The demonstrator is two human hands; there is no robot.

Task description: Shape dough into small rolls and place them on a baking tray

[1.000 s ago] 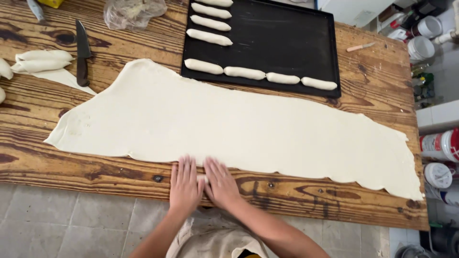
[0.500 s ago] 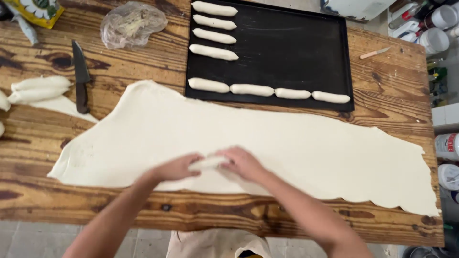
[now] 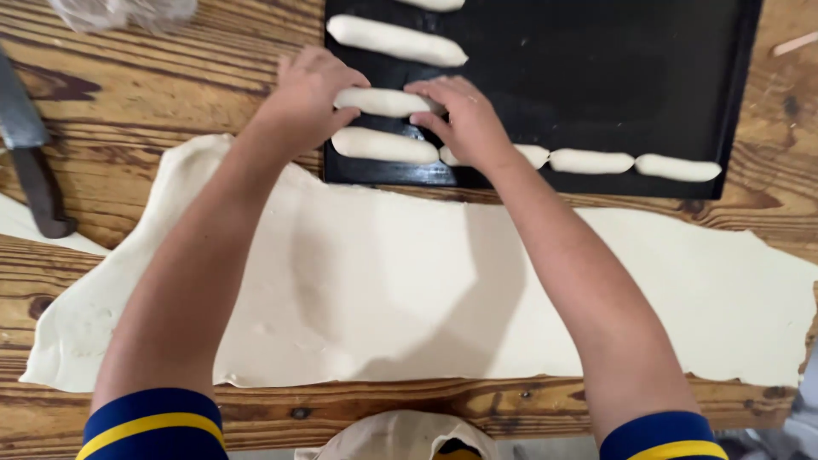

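Head view, looking down on a wooden table (image 3: pixel 128 94). Near the far edge, a black baking tray (image 3: pixel 596 77) carrying rolled dough sticks. Left hand (image 3: pixel 307 98) and right hand (image 3: pixel 464 119) both reaching over onto the tray's left part, grasping one dough roll (image 3: pixel 379 102) between them: left fingers curled over its left end, right fingertips pinching its right end. Roll lying crosswise, parallel to the tray's near edge, at or just above the tray surface; cannot tell whether touching. Just beside it on the near side, another dough stick (image 3: pixel 383 146) resting along the tray's near edge, followed to the right by a row of three more (image 3: pixel 592 162), the first partly hidden under the right hand. On the far side of the held roll, a longer stick (image 3: pixel 396 41), slightly slanted, and a further one cut by the top edge.

Between tray and near table edge, a wide rolled-out dough sheet (image 3: pixel 409 290), spread flat, both forearms crossing above it. At the left table edge, a dark-handled knife (image 3: pixel 30 166), lying on bare wood. At the far left corner, a crumpled clear plastic bag (image 3: pixel 119 13). Blue sleeves with yellow stripe (image 3: pixel 153 422) at the bottom.
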